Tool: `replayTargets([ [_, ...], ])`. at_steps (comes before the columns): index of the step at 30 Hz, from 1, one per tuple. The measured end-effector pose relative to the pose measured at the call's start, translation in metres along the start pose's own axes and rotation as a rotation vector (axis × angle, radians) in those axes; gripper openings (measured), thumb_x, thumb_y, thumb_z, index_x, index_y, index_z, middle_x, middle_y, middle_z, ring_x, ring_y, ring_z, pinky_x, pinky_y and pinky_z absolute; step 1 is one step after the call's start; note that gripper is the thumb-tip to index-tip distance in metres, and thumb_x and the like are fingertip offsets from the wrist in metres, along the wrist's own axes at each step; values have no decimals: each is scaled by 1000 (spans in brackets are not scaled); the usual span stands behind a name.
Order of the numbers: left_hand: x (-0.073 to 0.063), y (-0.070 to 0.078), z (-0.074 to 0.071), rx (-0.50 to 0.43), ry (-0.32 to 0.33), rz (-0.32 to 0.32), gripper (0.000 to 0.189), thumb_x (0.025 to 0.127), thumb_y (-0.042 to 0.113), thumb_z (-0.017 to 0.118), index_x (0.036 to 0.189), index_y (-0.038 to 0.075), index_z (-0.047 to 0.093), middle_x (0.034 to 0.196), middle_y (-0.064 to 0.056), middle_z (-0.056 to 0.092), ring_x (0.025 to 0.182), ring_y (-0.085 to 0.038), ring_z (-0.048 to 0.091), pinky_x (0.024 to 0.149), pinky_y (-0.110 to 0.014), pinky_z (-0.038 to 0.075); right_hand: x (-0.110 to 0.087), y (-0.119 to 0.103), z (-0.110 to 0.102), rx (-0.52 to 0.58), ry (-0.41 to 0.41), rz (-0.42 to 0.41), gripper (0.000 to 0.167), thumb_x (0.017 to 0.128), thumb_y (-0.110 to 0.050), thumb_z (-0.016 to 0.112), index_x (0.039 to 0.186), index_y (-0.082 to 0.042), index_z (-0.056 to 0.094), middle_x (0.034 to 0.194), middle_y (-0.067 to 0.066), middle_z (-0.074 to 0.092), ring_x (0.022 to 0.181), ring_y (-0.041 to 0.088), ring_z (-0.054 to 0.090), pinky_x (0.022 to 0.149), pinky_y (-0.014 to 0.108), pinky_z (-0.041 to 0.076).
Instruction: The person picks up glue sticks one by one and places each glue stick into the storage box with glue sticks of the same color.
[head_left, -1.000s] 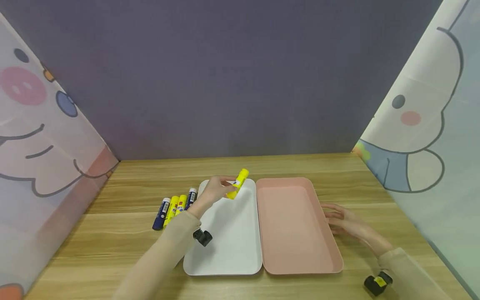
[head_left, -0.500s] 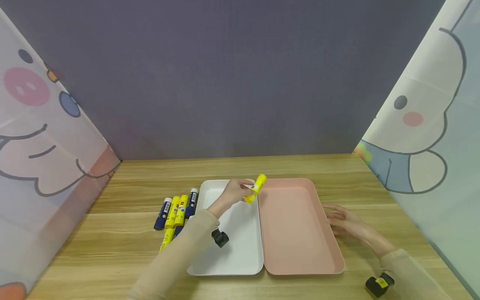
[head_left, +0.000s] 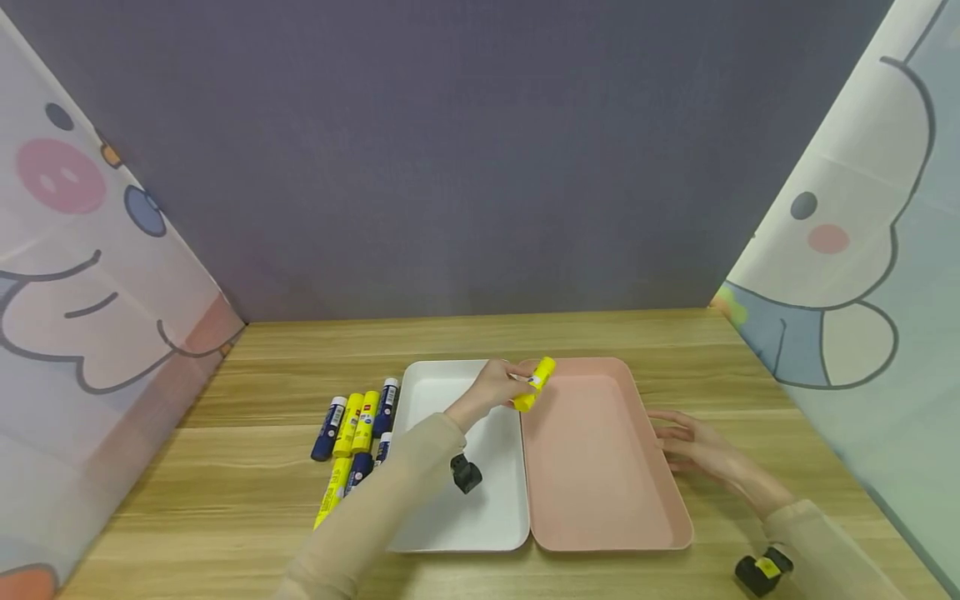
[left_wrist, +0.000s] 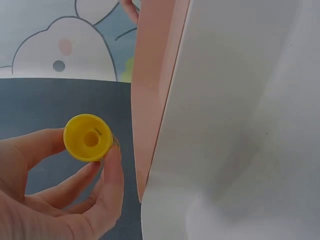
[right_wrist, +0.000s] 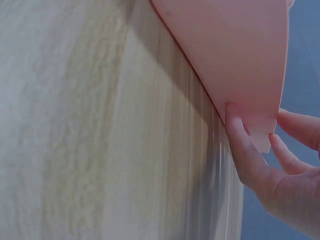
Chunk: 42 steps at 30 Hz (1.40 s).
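My left hand (head_left: 491, 387) pinches a yellow glue stick (head_left: 542, 372) between thumb and fingers. The stick is tilted above the far end, where the white tray (head_left: 491, 521) and the pink tray (head_left: 600, 471) meet. In the left wrist view the hollow yellow end of the glue stick (left_wrist: 80, 142) faces the camera. My right hand (head_left: 697, 448) stays at the outer right side of the pink tray. The right wrist view shows loosely extended fingers of the right hand (right_wrist: 285, 177) touching the wall and rim of the pink tray (right_wrist: 235, 55).
Left of the white tray lie several glue sticks, yellow ones (head_left: 365, 421) and dark blue ones with white caps (head_left: 327, 432), partly hidden by my left sleeve (head_left: 390, 483). A grey panel (head_left: 480, 167) stands behind the wooden table (head_left: 217, 492), with cartoon-printed sheets at both sides.
My left hand has carried the yellow glue stick rightward, from over the white tray to the pink tray's far left corner. More glue sticks show behind the sleeve. The right hand stays put.
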<state>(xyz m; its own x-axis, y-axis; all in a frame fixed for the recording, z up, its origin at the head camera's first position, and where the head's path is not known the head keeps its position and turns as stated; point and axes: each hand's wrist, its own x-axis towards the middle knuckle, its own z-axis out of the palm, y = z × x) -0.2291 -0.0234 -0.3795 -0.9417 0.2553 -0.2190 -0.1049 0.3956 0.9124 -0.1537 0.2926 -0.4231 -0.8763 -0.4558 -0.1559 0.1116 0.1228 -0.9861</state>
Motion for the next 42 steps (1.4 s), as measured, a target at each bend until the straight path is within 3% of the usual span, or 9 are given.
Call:
replayTargets([
  [5,4,2,11,-13,-14,-23,34,72,6,68,103,-6,62,92,-13,61,70,-17,61,58,-29,54,0,1,-1,-32,10,3,44,90,-9,50,132,-5,37,122,25,47,95,10,58,78,34,50],
  [12,10,3,25,21,-35,-42,33,72,7,68,102,-4,63,89,-9,61,64,-15,60,59,-29,53,0,2,-2,39,-23,-12,38,89,-6,49,125,-20,45,115,7,56,96,11,58,78,31,50],
  [19,15,5,34,37,-62,-36,33,72,6,68,102,-6,62,83,-9,62,61,-15,59,60,-30,53,0,2,-1,44,-21,-11,39,89,-6,49,126,-18,45,115,8,55,96,12,58,79,32,50],
  [34,24,2,48,143,-10,-67,21,72,7,70,90,-5,66,70,-6,61,54,-13,58,54,-27,53,1,2,-3,77,-35,-9,37,89,-7,50,120,-28,48,116,7,55,95,13,59,78,33,50],
  [42,25,1,49,166,-8,-34,19,72,5,69,86,-7,66,69,-8,64,52,-12,58,53,-25,52,0,1,-3,8,-7,22,44,90,-8,50,131,-10,38,121,21,50,96,13,58,80,35,50],
])
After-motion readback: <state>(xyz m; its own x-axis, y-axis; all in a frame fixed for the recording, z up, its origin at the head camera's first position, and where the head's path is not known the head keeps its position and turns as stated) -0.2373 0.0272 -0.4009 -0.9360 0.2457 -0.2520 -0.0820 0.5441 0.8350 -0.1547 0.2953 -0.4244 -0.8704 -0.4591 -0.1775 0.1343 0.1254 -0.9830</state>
